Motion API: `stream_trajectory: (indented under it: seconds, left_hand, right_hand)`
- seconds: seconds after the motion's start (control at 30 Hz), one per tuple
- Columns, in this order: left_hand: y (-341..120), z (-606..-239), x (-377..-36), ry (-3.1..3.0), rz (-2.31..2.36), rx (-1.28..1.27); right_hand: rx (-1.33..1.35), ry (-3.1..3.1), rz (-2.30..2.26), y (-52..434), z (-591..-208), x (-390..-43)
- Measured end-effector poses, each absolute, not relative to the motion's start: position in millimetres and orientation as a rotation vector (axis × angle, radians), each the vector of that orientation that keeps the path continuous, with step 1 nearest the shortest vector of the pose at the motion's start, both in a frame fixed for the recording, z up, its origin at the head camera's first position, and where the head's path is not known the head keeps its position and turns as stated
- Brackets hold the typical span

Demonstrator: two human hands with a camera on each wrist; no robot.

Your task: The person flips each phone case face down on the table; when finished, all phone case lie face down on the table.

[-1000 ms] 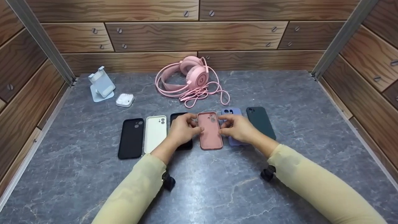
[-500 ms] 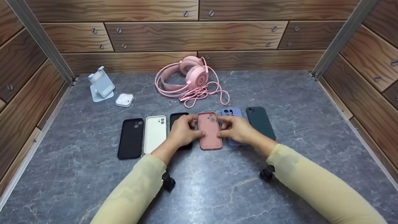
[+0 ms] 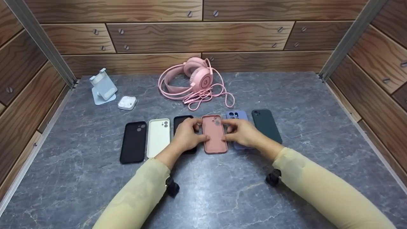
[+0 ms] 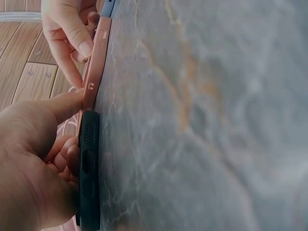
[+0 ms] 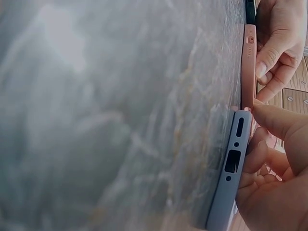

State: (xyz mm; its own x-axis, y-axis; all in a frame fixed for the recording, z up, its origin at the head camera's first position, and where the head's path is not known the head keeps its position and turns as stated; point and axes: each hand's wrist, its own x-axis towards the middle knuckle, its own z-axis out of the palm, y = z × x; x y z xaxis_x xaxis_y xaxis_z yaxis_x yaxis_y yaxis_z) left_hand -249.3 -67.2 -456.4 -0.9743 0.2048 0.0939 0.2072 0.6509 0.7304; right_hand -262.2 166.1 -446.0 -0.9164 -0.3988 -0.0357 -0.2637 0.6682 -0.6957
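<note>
A pink phone case (image 3: pixel 215 141), inner side up, lies in the middle of a row of phone cases. My left hand (image 3: pixel 187 133) holds its left edge, thumb on the near part and index finger near the top corner. From the other side my right hand (image 3: pixel 243 132) holds the right edge the same way. Beneath the left hand is a black phone case (image 3: pixel 182 119), partly hidden; its end edge shows in the left wrist view. A purple phone case (image 3: pixel 237 114) is partly covered by the right hand, its port edge facing the right wrist camera.
Left in the row lie another black case (image 3: pixel 133 143) and a white case (image 3: pixel 159 136); a dark green case (image 3: pixel 267 125) lies at the right end. Behind are pink headphones (image 3: pixel 202 78) with coiled cable, a small white box (image 3: pixel 127 102) and a light blue phone stand (image 3: pixel 105 86).
Both thumbs have shifted slightly toward the near end of the pink phone case. The cases stay in place, and the hands have been nearly still over the last half second.
</note>
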Motion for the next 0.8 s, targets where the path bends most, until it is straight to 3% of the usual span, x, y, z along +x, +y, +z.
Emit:
stream_trajectory:
  seconds: [0.8]
  left_hand:
    - [-65.8,-456.8,-248.9,-2.897,-1.208,-0.334]
  right_hand:
    - [-0.536,2.685,-1.071,165.6,-445.9,-262.4]
